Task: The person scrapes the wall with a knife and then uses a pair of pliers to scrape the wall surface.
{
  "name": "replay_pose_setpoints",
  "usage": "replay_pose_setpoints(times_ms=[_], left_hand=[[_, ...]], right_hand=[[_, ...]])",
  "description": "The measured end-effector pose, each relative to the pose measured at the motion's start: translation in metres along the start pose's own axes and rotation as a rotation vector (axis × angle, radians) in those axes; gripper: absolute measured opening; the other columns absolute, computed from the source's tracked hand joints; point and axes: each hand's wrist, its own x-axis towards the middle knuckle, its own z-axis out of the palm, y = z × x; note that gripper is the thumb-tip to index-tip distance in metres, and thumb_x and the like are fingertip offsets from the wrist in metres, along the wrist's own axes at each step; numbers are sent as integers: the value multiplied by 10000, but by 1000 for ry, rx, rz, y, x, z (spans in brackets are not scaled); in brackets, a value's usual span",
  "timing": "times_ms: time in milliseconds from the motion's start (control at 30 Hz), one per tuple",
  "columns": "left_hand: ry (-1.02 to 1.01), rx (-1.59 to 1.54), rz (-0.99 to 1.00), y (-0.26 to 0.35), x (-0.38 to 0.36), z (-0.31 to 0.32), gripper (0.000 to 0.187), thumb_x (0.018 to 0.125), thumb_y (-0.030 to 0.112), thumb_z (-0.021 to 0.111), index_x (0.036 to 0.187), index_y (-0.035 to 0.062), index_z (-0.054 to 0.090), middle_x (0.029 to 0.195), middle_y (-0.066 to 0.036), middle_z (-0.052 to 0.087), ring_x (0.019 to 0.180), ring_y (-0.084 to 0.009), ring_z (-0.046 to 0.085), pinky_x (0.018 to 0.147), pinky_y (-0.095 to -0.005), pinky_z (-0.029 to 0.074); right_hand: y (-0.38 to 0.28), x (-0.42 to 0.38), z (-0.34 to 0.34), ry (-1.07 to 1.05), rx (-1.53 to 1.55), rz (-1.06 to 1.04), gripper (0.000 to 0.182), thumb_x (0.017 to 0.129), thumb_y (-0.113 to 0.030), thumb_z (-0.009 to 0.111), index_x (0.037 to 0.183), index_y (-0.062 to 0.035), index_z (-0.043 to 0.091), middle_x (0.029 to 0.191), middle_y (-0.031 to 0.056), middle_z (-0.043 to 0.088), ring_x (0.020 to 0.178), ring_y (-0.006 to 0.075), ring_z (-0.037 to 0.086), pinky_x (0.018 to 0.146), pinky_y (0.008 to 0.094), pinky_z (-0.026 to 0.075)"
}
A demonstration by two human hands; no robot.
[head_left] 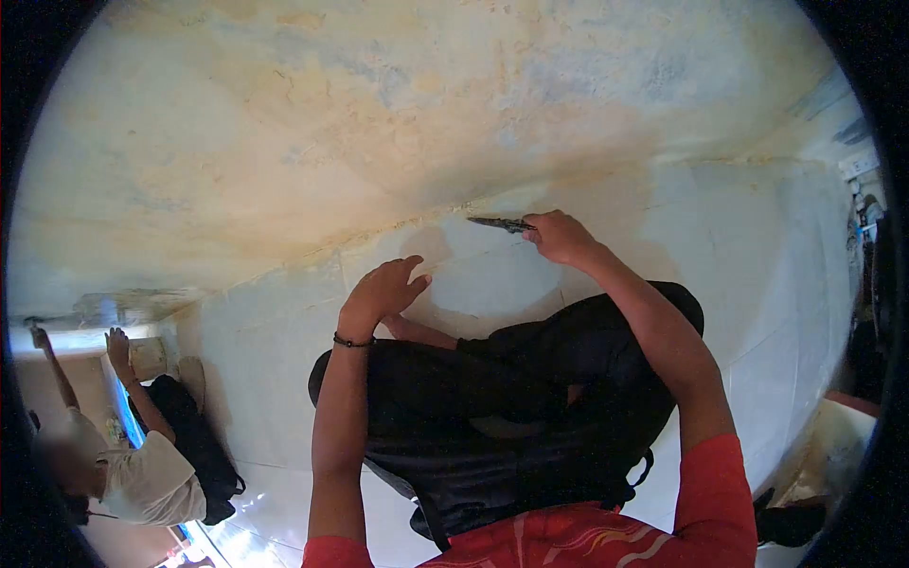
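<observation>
My right hand point(561, 237) is closed round the handle of a dark pointed trowel point(497, 223). The blade points left, near the joint where the stained, yellowish wall point(379, 123) meets the pale tiled floor point(757, 246). My left hand point(379, 290) hangs over the floor to the left of the trowel, fingers apart and holding nothing, with a dark bracelet point(352, 341) at the wrist. A crumbly line of residue runs along the joint.
At the far left another person point(151, 473) in a light shirt reaches both hands up to the wall. My crossed legs point(511, 388) in black trousers lie below my hands. Various items stand at the right edge, near a wall socket point(860, 165).
</observation>
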Motion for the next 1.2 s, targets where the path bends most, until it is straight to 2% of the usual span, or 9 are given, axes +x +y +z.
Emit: replay_pose_setpoints(times_ms=[67,233,367,433,533,767,900,967,1200], left_hand=[[11,7,20,-4,1,3,498,921,403,482,1282,60,495,1236,-176,560,1108,-338,555,951,-426,437],[33,-4,45,-3,0,2,496,922,394,485,1281,52,494,1229,-181,563,1103,-344,555,945,-427,439],[5,-18,39,-5,4,2,499,925,392,478,1271,33,497,1214,-190,570,1100,-352,554,945,-425,436],[17,-23,55,-5,3,1,499,926,393,477,1267,28,500,1209,-191,572,1099,-354,554,946,-426,436],[24,16,60,-1,0,-2,498,926,394,476,1268,32,500,1219,-189,567,1111,-352,547,953,-427,430],[-10,5,39,4,0,0,491,926,396,475,1270,46,502,1240,-174,557,1138,-346,526,966,-425,420],[16,18,86,0,3,11,451,915,370,479,1243,63,511,1150,-175,595,1096,-331,543,921,-432,433],[13,17,77,4,3,10,451,914,371,479,1243,64,511,1147,-173,596,1096,-329,543,921,-432,433],[-50,14,60,11,0,6,480,936,397,457,1280,63,485,1211,-180,569,1132,-346,525,962,-437,416]], right_hand=[[0,-3,-9,-73,20,46,253,889,-258,564,1060,-84,632,874,201,639,858,380,606,767,464,470],[8,-5,6,-401,72,-283,258,870,-263,596,1065,-101,648,896,173,648,851,351,616,770,439,470],[7,-6,-3,-391,40,-217,240,868,-250,594,1047,-99,648,881,166,651,853,351,615,771,445,471],[8,-4,-16,-120,-39,-98,221,860,-238,598,1019,-95,649,862,166,648,842,356,615,759,454,473],[13,1,-38,-17,-150,44,247,857,-285,583,1013,-108,653,910,171,650,849,370,618,775,485,485],[35,1,-31,-294,-87,-81,207,839,-237,617,980,-99,679,891,165,653,831,358,614,726,450,476],[35,4,-28,-100,-34,-31,211,840,-228,614,989,-91,676,894,165,655,849,355,614,735,441,477],[23,0,-44,67,-121,139,241,847,-278,596,967,-83,673,931,177,657,886,362,624,793,475,490],[33,-1,-33,-184,-47,-53,210,851,-225,600,997,-88,664,868,172,653,851,353,616,754,435,479]])
